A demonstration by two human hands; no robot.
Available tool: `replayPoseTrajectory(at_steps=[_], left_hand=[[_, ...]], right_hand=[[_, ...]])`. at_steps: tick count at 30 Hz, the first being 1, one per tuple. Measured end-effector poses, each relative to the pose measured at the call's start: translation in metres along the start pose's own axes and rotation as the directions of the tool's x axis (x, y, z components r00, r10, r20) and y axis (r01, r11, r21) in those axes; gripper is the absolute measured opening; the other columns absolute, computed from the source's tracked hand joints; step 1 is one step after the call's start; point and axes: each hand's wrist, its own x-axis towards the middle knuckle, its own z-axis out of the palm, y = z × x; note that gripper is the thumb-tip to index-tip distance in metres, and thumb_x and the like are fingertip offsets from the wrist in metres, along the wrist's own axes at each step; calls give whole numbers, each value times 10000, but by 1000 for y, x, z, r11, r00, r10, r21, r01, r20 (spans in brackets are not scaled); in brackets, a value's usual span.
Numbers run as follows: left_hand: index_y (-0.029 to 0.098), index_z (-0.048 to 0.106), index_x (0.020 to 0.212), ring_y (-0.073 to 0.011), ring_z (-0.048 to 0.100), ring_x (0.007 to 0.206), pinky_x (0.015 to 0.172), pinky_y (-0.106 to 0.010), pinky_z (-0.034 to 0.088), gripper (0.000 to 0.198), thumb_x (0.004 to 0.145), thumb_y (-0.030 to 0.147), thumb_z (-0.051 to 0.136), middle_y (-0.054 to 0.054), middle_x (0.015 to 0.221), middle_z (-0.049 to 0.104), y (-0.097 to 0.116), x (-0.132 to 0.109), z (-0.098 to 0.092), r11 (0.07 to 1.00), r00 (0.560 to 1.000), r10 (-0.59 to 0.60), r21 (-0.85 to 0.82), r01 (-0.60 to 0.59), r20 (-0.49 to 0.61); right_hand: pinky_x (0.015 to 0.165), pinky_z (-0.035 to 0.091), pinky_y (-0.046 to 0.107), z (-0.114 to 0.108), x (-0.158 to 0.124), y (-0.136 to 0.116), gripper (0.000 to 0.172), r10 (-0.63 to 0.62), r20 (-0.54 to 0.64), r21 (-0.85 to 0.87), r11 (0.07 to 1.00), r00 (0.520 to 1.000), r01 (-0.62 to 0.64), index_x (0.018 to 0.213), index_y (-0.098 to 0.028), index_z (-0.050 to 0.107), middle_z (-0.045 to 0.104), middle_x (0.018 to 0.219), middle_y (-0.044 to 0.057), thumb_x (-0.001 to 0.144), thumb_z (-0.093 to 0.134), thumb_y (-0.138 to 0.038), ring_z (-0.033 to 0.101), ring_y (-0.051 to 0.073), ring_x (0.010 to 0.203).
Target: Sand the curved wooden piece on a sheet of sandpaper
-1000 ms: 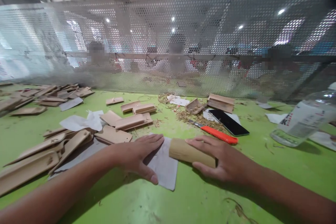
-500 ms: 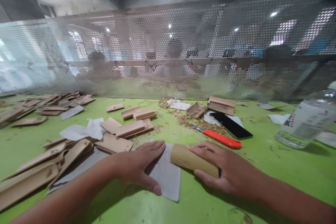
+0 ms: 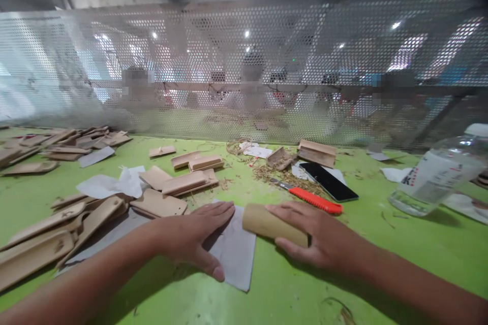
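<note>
My left hand (image 3: 204,233) lies flat with fingers and thumb apart, pressing on a pale grey sheet of paper (image 3: 238,259) on the green table. My right hand (image 3: 305,231) is closed from above around a half-round piece of bamboo (image 3: 263,221), its curved yellowish side up. The left end of the bamboo reaches over the sheet's right edge. Just beyond my right hand rests a utility knife (image 3: 316,200) with an orange handle. Several cut bamboo pieces (image 3: 158,204) lie beside my left hand.
A phone (image 3: 330,182) lies near bamboo shavings (image 3: 263,171). At the right stands a clear plastic bottle (image 3: 430,177). More bamboo pieces (image 3: 64,147) are heaped at the far left. Behind the table rises a perforated screen (image 3: 183,71), with people dimly visible through it.
The view has shifted slightly, so the table's things appear a little further left. Both hands keep their hold and place; the bamboo stays over the sheet's right edge.
</note>
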Motion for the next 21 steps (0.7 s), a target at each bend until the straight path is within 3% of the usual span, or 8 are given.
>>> replayPoseTrajectory(at_steps=[4,9,14,21], left_hand=[[113,101,1682,-367,26,1590,1269,-521,109,1363,729,885,695,-163,1722,14,2,-2,-2,1000,999,15,2,-15,44],[164,103,1688,-364,54,1590,1262,-538,148,1336,729,881,698,-145,1726,20,6,-4,-5,1000,999,-7,-13,8,39],[149,80,1689,-376,66,1591,1262,-536,159,1418,670,908,711,-151,1733,32,6,-4,-5,1000,999,-15,-21,16,33],[141,-12,1685,-408,46,1587,1251,-580,155,1440,692,913,689,-181,1730,12,9,-1,0,999,1000,19,30,-19,9]], right_hand=[[1050,522,558,1,0,6,676,-50,4,-2,999,999,50,1534,-219,546,600,1489,199,926,634,-502,617,387,1285],[1067,512,542,-2,9,22,650,89,-83,38,996,993,-86,1538,-213,535,623,1472,176,968,575,-523,624,371,1289],[1104,485,496,-2,6,14,673,-39,-104,108,993,994,50,1549,-232,504,584,1502,161,958,610,-537,589,339,1324],[880,571,518,-4,7,7,686,-92,44,24,996,995,91,1520,-207,550,681,1257,189,912,636,-513,702,349,1013]])
